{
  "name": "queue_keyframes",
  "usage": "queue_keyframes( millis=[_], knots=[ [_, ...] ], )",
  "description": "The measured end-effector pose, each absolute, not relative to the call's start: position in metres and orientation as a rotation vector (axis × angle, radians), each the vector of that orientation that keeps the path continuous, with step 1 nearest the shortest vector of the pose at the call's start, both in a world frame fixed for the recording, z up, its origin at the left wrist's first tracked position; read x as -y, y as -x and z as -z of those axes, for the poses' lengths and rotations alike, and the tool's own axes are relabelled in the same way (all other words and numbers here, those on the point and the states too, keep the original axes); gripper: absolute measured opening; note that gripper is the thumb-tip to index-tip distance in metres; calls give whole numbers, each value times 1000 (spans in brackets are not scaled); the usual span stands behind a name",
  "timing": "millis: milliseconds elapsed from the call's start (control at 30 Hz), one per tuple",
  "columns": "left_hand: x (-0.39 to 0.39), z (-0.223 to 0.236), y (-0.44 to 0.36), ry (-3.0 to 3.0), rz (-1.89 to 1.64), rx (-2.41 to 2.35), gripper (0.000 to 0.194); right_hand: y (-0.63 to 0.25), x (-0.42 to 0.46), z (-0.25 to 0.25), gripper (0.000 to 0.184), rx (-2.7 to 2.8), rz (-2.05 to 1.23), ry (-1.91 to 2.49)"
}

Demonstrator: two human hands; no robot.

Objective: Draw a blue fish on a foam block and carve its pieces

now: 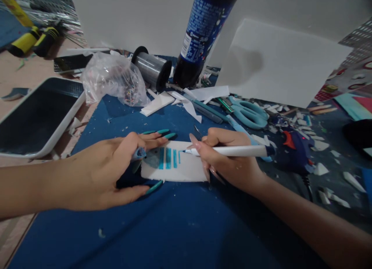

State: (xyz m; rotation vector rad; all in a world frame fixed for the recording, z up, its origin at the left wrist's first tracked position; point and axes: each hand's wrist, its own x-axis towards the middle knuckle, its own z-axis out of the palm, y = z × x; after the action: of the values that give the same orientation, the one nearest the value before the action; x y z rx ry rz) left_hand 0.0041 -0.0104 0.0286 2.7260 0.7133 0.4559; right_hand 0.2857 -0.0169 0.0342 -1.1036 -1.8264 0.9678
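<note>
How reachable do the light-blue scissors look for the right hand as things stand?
Probably yes: the light-blue scissors lie just beyond the right hand, handles uncovered, though its grip is taken up by the white marker.

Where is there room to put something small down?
The biggest free patch is the front of the blue mat, below the white card; just specks there. A smaller one is between the left hand and plastic bag. It's crowded behind the card, with scissors, bottle and spool, and on the right, where white scraps lie by the purple tool.
</note>
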Motion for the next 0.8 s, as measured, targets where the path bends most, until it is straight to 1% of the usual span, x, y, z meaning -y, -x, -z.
queue_keyframes(
  millis=[200,467,800],
  knots=[
    [9,-28,-1,-2633,-445,-695,33,-285,17,-35,48,1802,-968,1143],
    [10,-24,-4,-2697,-452,-688,35,-287,20,-34,52,1781,-973,1221],
    [10,-27,-2,-2701,-457,-686,37,-287,19,-35,54,1788,-998,1196]
  ],
)
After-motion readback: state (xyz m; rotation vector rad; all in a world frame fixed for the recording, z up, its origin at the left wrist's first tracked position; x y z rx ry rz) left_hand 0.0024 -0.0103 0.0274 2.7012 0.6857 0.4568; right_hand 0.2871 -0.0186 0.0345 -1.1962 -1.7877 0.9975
